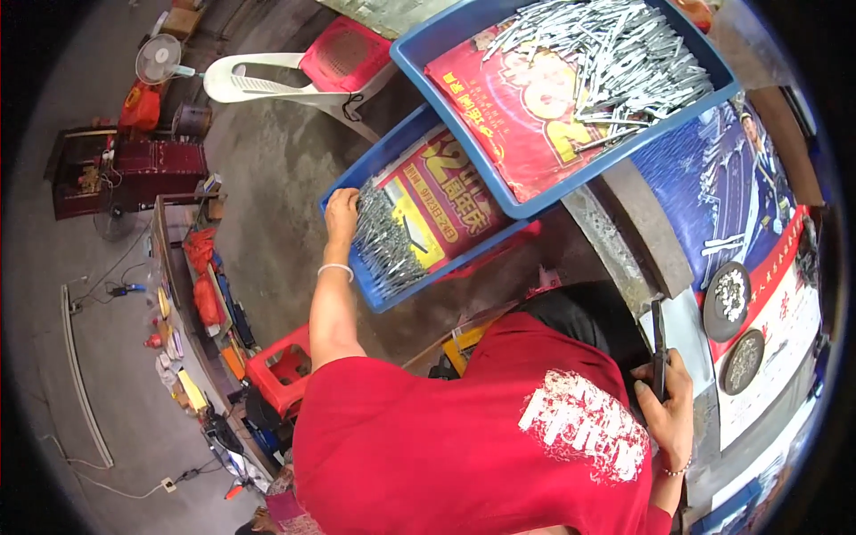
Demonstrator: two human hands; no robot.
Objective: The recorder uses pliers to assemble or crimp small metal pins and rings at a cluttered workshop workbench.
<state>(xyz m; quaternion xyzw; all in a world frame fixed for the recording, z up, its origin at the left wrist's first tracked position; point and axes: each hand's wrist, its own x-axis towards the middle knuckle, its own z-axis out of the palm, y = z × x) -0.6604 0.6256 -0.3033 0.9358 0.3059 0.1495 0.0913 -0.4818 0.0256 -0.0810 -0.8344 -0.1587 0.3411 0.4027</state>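
Note:
My left hand (342, 212) is at the left rim of the lower blue tray (486, 243), against a neat row of thin silvery metal pieces (390, 245). Its fingers are bent together over the end of the row, and whatever is between them is hidden. On the right, my right hand (670, 415) is closed around a slim dark hand tool (659, 361) that points away from me; its exact kind does not show. Just beyond the tool, two dark round dishes hold small pieces: the farther dish (714, 319) pale ones, the nearer dish (734, 379) greyish ones.
A higher blue tray (499, 192) with a loose heap of metal pieces (615, 67) overhangs the lower one. A white-and-red chair (294, 76) stands beyond, a red plastic stool (278, 370) to my left. Printed sheets (771, 357) cover the bench; a cluttered shelf (209, 330) is farther left.

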